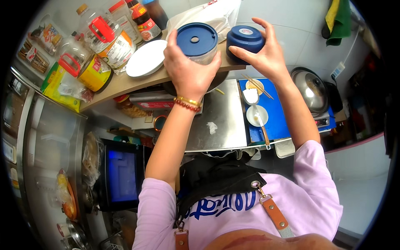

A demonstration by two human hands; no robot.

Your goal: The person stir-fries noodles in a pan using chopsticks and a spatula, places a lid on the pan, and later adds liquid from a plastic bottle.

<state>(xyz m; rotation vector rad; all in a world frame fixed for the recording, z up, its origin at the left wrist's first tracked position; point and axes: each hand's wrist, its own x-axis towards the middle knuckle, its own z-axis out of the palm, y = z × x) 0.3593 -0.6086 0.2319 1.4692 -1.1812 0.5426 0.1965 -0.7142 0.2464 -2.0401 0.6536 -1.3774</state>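
Observation:
Up at the wooden shelf [122, 86], my left hand [195, 73] grips a clear round container with a blue lid [197, 39]. The thumb lies along its right side and the fingers along its left. Just to the right, my right hand [270, 56] is around a dark blue ribbed lidded container [245, 39], thumb across its front and one finger raised clear of it. The bottoms of both containers are partly hidden. A white plate [147, 59] lies left of my left hand, and a white plastic bag [203, 15] stands behind the containers.
Oil jugs [109, 43] and sauce bottles [145, 20] crowd the shelf's left. Below is a steel worktop [222, 112]. On a blue surface [278, 125] lie a small bowl with chopsticks [254, 86] and a spatula [264, 132] across a white dish [253, 114]. A lidded pan [312, 90] stands right.

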